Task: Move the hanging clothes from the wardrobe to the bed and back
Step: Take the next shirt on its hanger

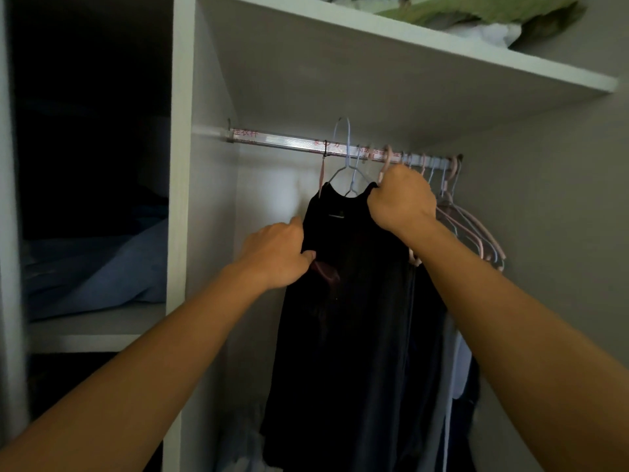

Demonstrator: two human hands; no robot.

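Landmark: the hanging rail point(292, 144), a pale bar running left to right under the wardrobe shelf point(425, 49), sloping a little down toward its right end.
Side compartment: left of the rail, past the white partition point(180, 199), folded blue bedding point(112, 267) lies on a lower shelf in the dark.
Left hand point(275, 255): below the rail's middle, fingers curled, pinching the left shoulder edge of the black garment point(343, 318); a pink hanger arm point(323, 270) shows just under the thumb.
Black garment: hangs below the rail's middle, long axis vertical, neckline up toward the rail, hem down out of view.
Blue wire hanger point(345, 148): hook rises above the rail, its wire shoulders at the garment's neckline.
Right hand point(401, 199): just under the rail, right of the blue hook, closed around the garment's right shoulder and a pink hanger neck point(386, 165).
Empty hangers point(473, 229): bunched at the rail's right end, pink and pale blue, arms slanting down to the right.
Other clothes point(456, 369): pale and dark pieces hang behind the black garment, below the rail's right part.
Top shelf: above the rail, a green cloth point(493, 11) is bundled.
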